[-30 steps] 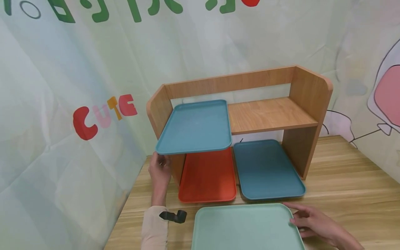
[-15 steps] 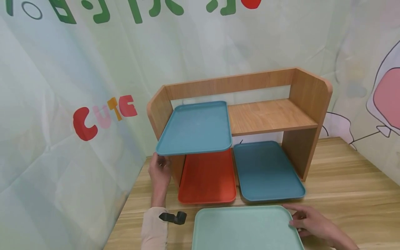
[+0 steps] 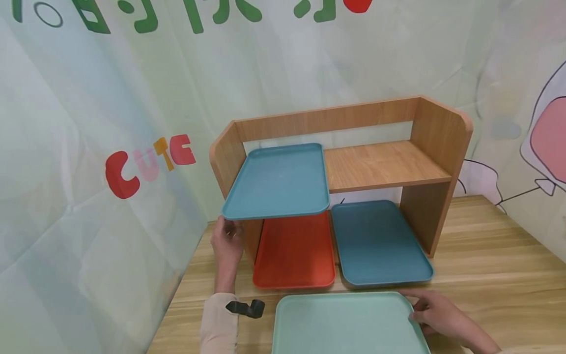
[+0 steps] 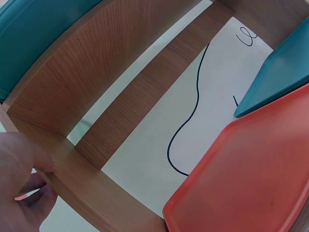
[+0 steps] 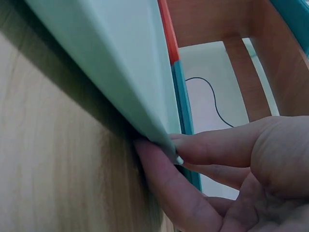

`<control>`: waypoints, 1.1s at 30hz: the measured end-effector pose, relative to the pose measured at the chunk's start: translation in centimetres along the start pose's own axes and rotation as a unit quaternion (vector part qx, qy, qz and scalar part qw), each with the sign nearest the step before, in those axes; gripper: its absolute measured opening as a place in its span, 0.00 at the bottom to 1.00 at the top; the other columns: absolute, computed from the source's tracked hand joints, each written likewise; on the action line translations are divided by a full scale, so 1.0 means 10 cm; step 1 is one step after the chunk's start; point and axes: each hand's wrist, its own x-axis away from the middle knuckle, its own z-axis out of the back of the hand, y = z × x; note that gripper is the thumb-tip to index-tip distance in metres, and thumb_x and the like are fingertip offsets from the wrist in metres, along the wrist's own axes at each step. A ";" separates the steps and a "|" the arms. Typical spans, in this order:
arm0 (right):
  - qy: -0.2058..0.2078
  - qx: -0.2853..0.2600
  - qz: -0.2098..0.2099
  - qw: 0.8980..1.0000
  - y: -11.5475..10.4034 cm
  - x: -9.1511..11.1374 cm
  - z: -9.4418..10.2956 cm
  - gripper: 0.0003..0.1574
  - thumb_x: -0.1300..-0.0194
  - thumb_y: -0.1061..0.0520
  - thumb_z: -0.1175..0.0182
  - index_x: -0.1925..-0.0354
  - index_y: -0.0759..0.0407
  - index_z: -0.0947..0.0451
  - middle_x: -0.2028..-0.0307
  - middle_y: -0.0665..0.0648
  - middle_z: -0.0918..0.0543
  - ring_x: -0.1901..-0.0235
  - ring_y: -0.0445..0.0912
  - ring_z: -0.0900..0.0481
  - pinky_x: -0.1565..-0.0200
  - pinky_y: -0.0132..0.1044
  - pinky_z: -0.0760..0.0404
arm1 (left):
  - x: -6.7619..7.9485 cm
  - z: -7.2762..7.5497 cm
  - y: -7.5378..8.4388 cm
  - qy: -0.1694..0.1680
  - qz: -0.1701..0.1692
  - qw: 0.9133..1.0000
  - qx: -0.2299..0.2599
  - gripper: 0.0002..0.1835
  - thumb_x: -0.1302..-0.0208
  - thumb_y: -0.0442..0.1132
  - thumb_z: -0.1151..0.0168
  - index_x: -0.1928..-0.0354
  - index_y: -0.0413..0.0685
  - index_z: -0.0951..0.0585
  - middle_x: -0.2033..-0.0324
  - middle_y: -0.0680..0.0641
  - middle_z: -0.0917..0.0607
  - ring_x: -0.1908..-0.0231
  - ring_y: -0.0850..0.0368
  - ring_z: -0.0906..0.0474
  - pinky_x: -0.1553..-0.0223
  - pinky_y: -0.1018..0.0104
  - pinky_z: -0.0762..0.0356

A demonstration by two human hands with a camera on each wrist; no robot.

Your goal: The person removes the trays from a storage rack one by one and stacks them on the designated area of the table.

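My left hand grips the front edge of the left side panel of a wooden desk shelf, just below the front left corner of a light blue tray. That tray lies on the upper board and juts out over its front. With thumb and fingers, my right hand pinches the right rim of a pale green tray near its far corner. In the right wrist view the green rim runs between the thumb and a finger, close over the wood-grain table.
Under the shelf lie a red tray on the left and a darker blue tray on the right, both sticking out in front. The wood-grain table meets a printed cloth backdrop at the back and left.
My right hand has shifted very slightly along with the green tray's edge. The left hand, the shelf and the other trays stay as they were.
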 end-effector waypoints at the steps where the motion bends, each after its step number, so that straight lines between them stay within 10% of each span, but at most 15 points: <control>1: 0.002 0.002 -0.003 1.000 0.00 0.00 -0.01 0.34 0.41 0.67 0.41 0.36 0.72 0.36 0.68 0.59 0.24 0.68 0.48 0.23 0.69 0.44 0.16 | 0.00 0.00 0.00 0.001 -0.001 1.000 0.001 0.16 0.40 0.21 0.44 0.52 0.40 0.24 0.61 0.37 0.17 0.60 0.42 0.18 0.56 0.49 0.19; 24: 0.002 0.020 0.012 1.000 -0.03 0.03 0.03 0.36 0.37 0.60 0.40 0.36 0.74 0.39 0.68 0.59 0.21 0.71 0.48 0.21 0.71 0.42 0.17 | 0.02 0.00 0.01 0.002 0.005 1.000 -0.001 0.17 0.41 0.20 0.44 0.51 0.40 0.24 0.60 0.37 0.17 0.60 0.42 0.18 0.56 0.48 0.19; 33: 0.129 0.138 0.073 0.979 -0.22 0.08 0.10 0.28 0.38 0.62 0.39 0.41 0.73 0.30 0.67 0.58 0.17 0.70 0.44 0.20 0.73 0.32 0.22 | 0.00 -0.01 0.00 0.002 -0.007 1.000 -0.016 0.16 0.40 0.22 0.44 0.51 0.42 0.24 0.60 0.38 0.17 0.60 0.43 0.18 0.57 0.50 0.19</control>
